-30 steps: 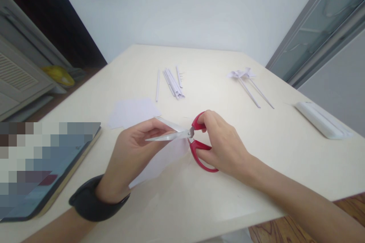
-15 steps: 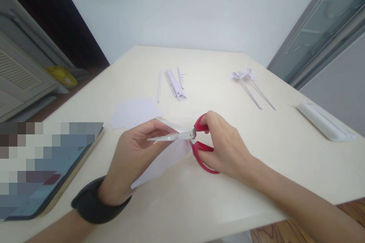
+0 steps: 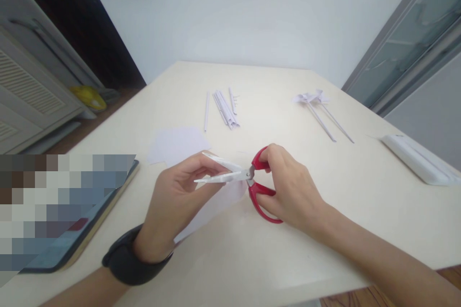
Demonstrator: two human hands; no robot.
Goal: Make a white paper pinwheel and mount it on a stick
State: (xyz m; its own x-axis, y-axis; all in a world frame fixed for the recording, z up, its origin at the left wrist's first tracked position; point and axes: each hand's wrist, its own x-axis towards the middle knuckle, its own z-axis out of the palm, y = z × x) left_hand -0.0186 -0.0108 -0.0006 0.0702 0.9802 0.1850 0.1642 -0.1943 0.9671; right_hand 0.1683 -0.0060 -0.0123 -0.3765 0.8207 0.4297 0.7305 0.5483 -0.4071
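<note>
My right hand (image 3: 293, 187) grips the red handles of a pair of scissors (image 3: 248, 174), with fingers and thumb through the loops. The blades are parted and point left, reaching over the fingers of my left hand (image 3: 183, 192). That hand is closed on a white sheet of paper (image 3: 212, 208), which hangs below the blades towards me. Its pinching fingertips are partly hidden behind the blades. Behind my left hand, more white paper (image 3: 176, 144) lies flat on the table.
Several rolled paper sticks (image 3: 225, 108) lie mid-table. Two paper pinwheels (image 3: 317, 105) on sticks are at the back right. A white plastic-wrapped packet (image 3: 419, 160) sits near the right edge. On the left stands a tablet (image 3: 108, 196), its screen blurred out. A wall bounds the table's far side.
The scissor blades have closed slightly on each other. The whole view has shifted a little, so everything appears further right. Both hands keep their holds.
</note>
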